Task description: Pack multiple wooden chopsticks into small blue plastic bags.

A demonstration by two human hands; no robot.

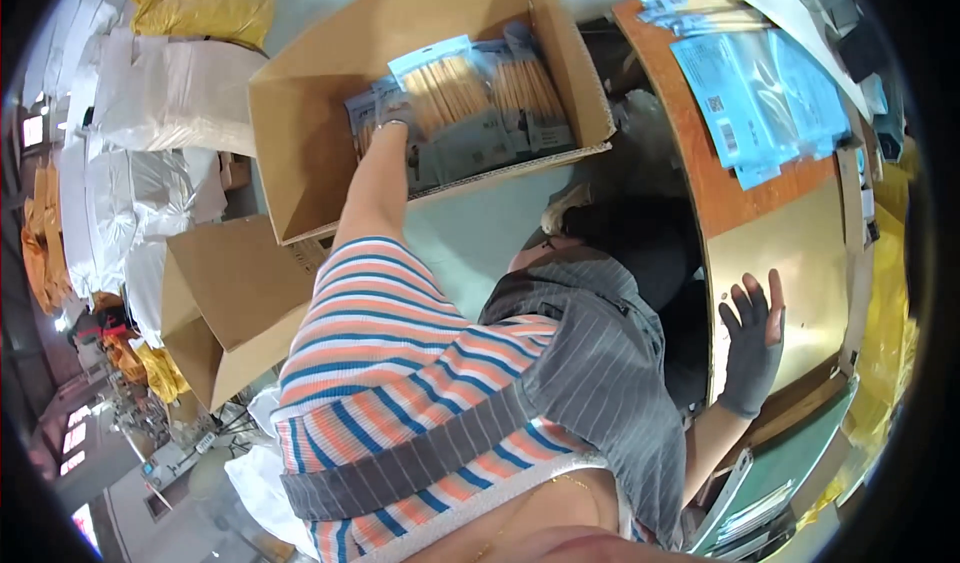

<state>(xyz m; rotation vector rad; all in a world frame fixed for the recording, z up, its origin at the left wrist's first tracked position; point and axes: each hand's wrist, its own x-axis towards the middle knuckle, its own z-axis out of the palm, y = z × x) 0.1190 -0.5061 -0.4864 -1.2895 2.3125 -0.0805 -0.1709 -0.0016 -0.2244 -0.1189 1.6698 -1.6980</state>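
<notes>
A: Hard to make out what?
B: Mostly the left hand (397, 112), blurred inside the cardboard box (310, 98), upper middle of the frame, with fingertips lost against a packet of sticks (445, 88). Cannot tell whether clamped on it or only touching.
A: Hidden or cut off?
B: Box flap, cut by the upper edge; other packets (532, 88), partly covered by the front one.
A: Anything around, or in the way?
B: Near wall of the box, crossed by the left forearm (372, 188). At left, a smaller open box (235, 278) and, higher, a yellow sack (205, 8). At right, a table (740, 205) with light blue bags (712, 88).
A: And the right hand (752, 348)?
B: Grip apart, fingers spread, lower right, before the table.
A: Packet pointing where?
B: Light blue edge toward the frame's top, sticks running roughly up and down, tipped slightly left.
</notes>
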